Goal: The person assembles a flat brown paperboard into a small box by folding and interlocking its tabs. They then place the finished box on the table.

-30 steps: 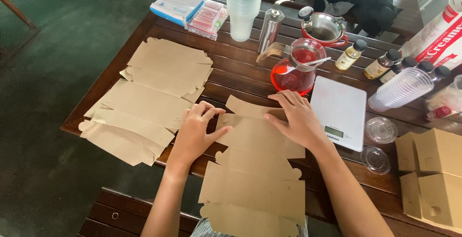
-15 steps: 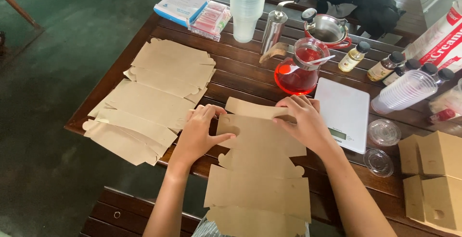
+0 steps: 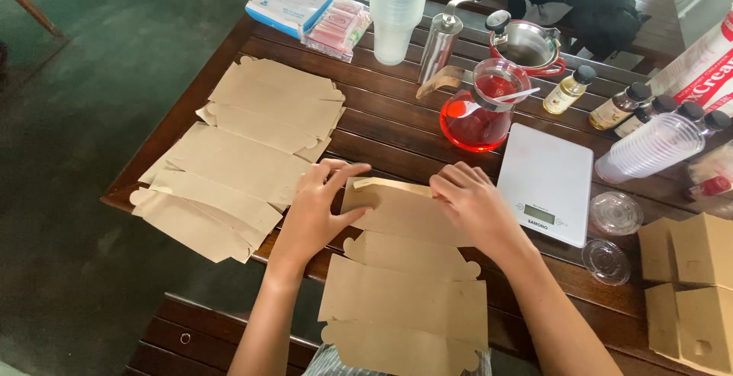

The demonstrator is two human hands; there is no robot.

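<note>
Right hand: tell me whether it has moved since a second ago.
Yes. The right hand slid left along the cardboard's far edge, away from the scale.

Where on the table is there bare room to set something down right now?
Bare wood lies between the stack of flat cardboard blanks and the red glass jug, beyond the left hand. Right of the white scale, clear lids and folded boxes crowd it.
</note>
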